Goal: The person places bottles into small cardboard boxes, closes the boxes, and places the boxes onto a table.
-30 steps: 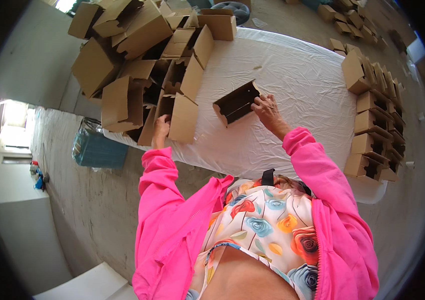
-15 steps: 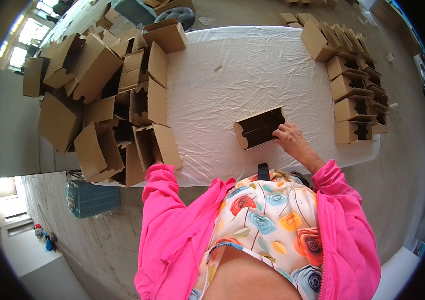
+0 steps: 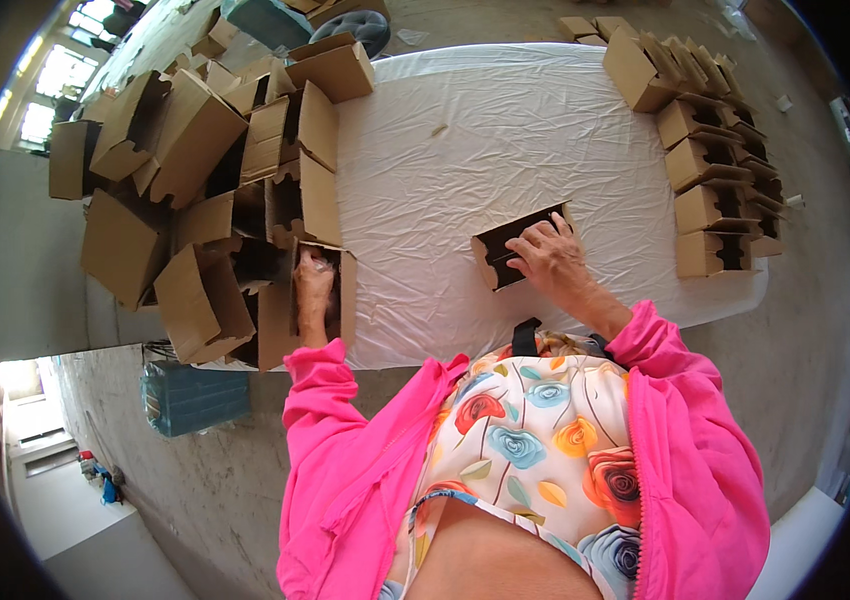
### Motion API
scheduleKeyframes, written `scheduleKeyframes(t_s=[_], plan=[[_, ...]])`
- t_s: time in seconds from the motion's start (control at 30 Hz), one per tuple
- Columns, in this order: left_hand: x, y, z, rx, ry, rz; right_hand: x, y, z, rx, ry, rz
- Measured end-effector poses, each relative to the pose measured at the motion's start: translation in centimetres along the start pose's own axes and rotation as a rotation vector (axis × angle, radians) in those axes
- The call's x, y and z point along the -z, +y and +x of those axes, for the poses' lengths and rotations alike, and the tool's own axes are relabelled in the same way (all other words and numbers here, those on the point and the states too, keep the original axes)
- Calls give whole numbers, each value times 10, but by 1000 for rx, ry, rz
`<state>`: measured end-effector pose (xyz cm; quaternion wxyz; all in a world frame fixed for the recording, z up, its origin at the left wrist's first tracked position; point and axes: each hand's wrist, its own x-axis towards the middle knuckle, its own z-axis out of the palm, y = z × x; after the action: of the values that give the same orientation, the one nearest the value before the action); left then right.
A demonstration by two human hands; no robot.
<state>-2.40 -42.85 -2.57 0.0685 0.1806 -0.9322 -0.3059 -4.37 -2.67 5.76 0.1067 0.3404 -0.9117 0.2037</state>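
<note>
A small cardboard box (image 3: 491,268) with a dark inside lies on the white-covered table in front of me, its mouth facing up. Across its opening is my right hand (image 3: 553,262), fingers spread and partly bent, the fingertips over the dark inside. On the left, my left hand (image 3: 315,290) reaches into another open brown box (image 3: 348,300) at the near right corner of the piled boxes. Its fingers are curled together near the far end of that box; what they hold, if anything, I cannot make out.
Many open boxes (image 3: 195,140) are heaped on the table's left side. Along the right edge stand rows of similar boxes (image 3: 702,210). A wrinkled white cloth (image 3: 465,130) covers the table. On the floor at left sits a blue-green wrapped bundle (image 3: 200,400).
My left hand has moved farther into the box on the left and now shows inside it. My right hand has shifted from the small box's right wall to over its opening.
</note>
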Motion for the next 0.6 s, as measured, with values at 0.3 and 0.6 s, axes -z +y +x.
scheduleKeyframes(t_s=[0.3,0.6], plan=[[133,110,-49,-264,364,-70,-2,-24,19,65,78,441],[39,267,-88,-455,35,-643,61,-45,39,33,174,447]])
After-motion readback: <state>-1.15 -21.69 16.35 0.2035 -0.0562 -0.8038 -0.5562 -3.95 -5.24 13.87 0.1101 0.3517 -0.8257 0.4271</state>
